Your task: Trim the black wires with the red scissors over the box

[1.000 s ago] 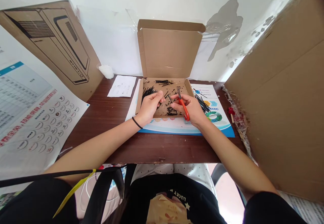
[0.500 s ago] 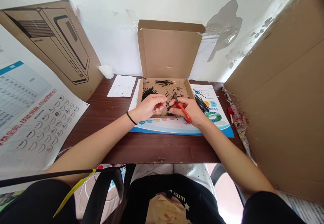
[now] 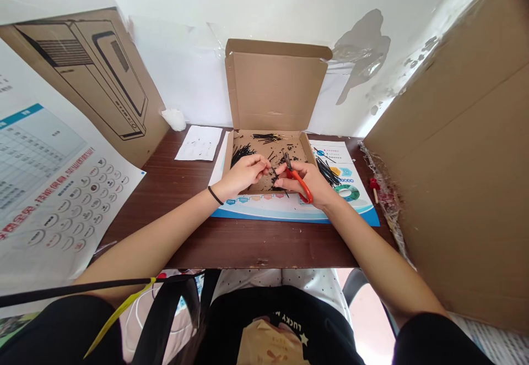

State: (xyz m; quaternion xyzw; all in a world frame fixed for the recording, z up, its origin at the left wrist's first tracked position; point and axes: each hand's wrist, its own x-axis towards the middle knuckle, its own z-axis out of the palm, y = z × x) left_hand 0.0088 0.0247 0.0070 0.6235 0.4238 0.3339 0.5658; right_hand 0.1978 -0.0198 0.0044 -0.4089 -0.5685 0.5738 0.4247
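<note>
My right hand is closed around red-handled pliers, whose dark jaws point up and away from me. Left of it, my left hand pinches a thin black wire that runs toward the right fingertips. Both hands are over the front of an open cardboard box. Inside the box lie a bundle of black wires at the left, more with gold-coloured ends at the back, and many small black scraps.
Another bundle of black wires lies right of the box on a printed sheet. A white paper with dark specks is to the left. Tall cardboard stands at the right, near a small red-headed object.
The view has shifted slightly. My hands stay over the box front, with the left fingers a little farther from the pliers' jaws. The right hand still holds the pliers.
</note>
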